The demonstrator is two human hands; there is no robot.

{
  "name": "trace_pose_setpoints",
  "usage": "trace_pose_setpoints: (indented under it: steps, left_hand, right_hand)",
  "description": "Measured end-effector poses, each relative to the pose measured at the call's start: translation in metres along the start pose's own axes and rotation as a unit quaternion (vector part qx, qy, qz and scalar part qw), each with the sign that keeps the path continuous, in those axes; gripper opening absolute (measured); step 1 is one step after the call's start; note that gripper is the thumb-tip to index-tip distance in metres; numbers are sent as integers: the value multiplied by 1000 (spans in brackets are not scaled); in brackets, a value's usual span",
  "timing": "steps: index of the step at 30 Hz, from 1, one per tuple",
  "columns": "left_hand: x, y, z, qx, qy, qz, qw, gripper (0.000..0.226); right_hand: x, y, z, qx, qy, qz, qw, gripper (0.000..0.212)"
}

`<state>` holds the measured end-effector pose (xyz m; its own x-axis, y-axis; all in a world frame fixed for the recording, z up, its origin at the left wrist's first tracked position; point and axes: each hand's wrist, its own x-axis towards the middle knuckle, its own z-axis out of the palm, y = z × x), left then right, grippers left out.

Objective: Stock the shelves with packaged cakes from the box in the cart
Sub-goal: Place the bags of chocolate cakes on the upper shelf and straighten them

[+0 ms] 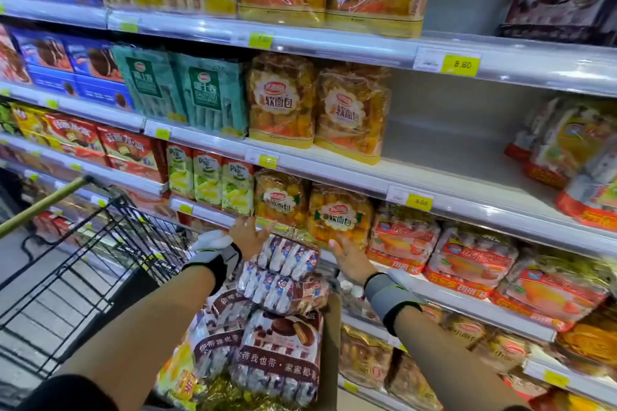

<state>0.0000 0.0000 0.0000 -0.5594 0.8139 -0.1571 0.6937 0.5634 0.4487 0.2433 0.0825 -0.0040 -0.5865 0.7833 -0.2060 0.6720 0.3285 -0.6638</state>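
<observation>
Crinkly clear-film cake packs (283, 280) are sitting stacked in a brown cardboard box (329, 344), which is riding in a black wire cart (110, 243). The top pack is soft and lumpy, filled with small white-wrapped cakes. Both hands are reaching toward it with fingers spread wide, gripping nothing. The left hand (248, 235) is hovering over the pack's far left corner, close to the shelf edge (207, 212); whether it is touching is unclear. The right hand (350, 259) is lying just right of the pack, against glossy orange bread bags (339, 217). Two shelves above, a bare stretch of white shelf (444, 133) is standing open — right of more bread bags.
</observation>
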Motion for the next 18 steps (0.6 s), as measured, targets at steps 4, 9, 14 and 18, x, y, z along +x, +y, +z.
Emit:
trace_pose_setpoints:
  steps: [4,9,14,18]
  left_hand:
    - [30,-20,0,-6,-131,-17,991,120]
    - [14,-3,-23,2,-202,-13,979,87]
    - [19,13,-24,-17,-225,-30,974,68]
    - [34,6,-13,-1,-238,-94,967,97]
  right_hand:
    - [8,-6,6,70,-47,80,993,66]
    - [33,-3,14,168,-62,137,974,74]
    - [49,0,24,298,-89,225,923,72]
    - [62,-8,30,271,-104,237,927,64]
